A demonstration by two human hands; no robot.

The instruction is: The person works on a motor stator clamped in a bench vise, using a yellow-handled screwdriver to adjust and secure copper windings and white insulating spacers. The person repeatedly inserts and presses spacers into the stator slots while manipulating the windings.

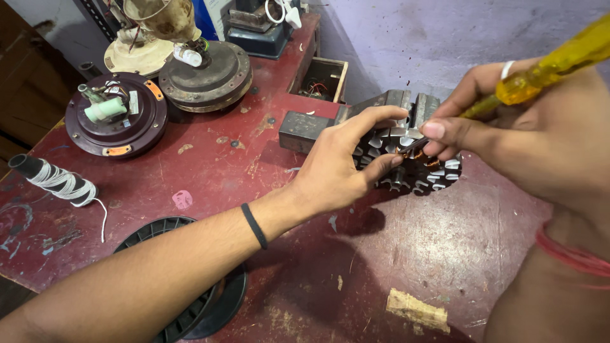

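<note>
A screwdriver [546, 67] with a clear yellow handle ran on a slant, its long axis from the upper right corner down toward the left, with the tip pointing into a round toothed motor core [413, 168]. The core sat clamped in a dark metal vise [387, 105] on a worn red workbench [210, 165]; it lay just below the vise jaws.

The right hand [508, 127] came in from the right, closed around the screwdriver's handle and shaft, with the forefinger stretched along the shaft toward the tip. A white ring showed on one finger and red thread circled the wrist. The left hand [346, 165] reached in from the lower left, arm extended across the bench, a black band on the wrist. Its fingers were curled partly shut, forefinger resting on top of the core beside the vise and thumb pressing its near edge, so the core was pinched between them.

The core was dark metal with pale grey teeth around its rim, and a little copper wire glinted by the screwdriver tip.

Well left of the vise stood two round fan motor housings [117, 121]. A spool of white thread [57, 181] lay farther left, and a black plastic reel [190, 305] sat under the left forearm. A wood scrap [416, 311] lay well below the vise.
</note>
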